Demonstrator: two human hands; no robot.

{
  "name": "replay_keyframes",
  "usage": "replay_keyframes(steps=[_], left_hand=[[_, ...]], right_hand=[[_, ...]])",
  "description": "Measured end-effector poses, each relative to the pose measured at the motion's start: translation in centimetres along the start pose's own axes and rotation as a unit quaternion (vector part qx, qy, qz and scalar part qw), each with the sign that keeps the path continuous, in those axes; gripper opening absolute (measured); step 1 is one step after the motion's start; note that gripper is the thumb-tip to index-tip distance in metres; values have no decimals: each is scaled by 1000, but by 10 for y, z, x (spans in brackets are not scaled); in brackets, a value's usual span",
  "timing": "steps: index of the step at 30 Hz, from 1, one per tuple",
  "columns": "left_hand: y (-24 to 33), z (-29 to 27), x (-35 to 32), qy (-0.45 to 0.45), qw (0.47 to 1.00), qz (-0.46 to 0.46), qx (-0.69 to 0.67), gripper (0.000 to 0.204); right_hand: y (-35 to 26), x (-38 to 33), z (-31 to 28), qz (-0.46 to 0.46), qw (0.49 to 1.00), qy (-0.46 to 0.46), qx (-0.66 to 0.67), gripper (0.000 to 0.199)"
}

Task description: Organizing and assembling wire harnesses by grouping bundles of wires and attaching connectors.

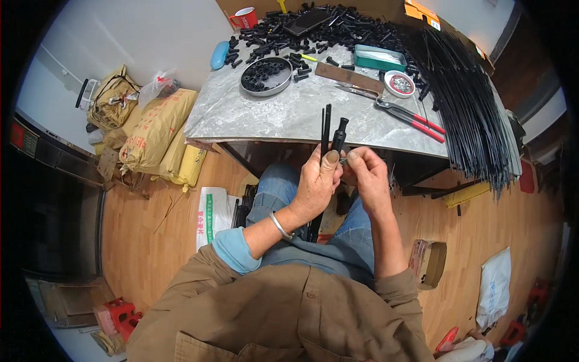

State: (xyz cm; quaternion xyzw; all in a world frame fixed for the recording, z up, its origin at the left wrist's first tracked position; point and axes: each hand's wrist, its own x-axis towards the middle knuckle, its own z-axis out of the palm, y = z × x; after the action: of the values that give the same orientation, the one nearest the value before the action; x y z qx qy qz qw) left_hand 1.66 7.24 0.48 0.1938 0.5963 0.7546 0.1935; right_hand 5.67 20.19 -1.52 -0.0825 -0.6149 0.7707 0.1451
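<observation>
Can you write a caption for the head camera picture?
Left hand holding thin black rods and a black tubular part, right hand close beside, before a cluttered grey table.

One held black fitting (340, 134), one red mug (246, 19), one red-handled cutter (416, 122), one teal tray (375, 63)

Plain indoor light fills the room, spread fairly evenly over the grey table (226, 111) and brightest on the pale wall (148, 36). Beneath the tabletop everything drops into shadow, and the bundled black rods (467, 96) run together into one dark mass. A small glint sits on the silver bracelet (281, 225). The left hand (316, 182) and right hand (372, 181) look reasonably crisp; toward the rim, straight edges bow, detail softens and the corners go black.
</observation>
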Motion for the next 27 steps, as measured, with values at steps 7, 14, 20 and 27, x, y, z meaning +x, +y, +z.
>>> replay_keyframes(steps=[7,14,20,27], left_hand=[[-8,-15,2,-55,998,13,-9,47],[-5,-28,9,-163,973,-97,-135,55],[-14,-29,7,-46,997,-60,-31,54],[-13,-28,13,28,995,-56,-80,52]], right_hand=[[9,-10,-19,-20,998,-14,-53,17],[-51,77,-122,-182,732,176,-633,16],[-41,95,-124,-236,570,53,-786,23],[-45,84,-127,-226,749,80,-618,17]])
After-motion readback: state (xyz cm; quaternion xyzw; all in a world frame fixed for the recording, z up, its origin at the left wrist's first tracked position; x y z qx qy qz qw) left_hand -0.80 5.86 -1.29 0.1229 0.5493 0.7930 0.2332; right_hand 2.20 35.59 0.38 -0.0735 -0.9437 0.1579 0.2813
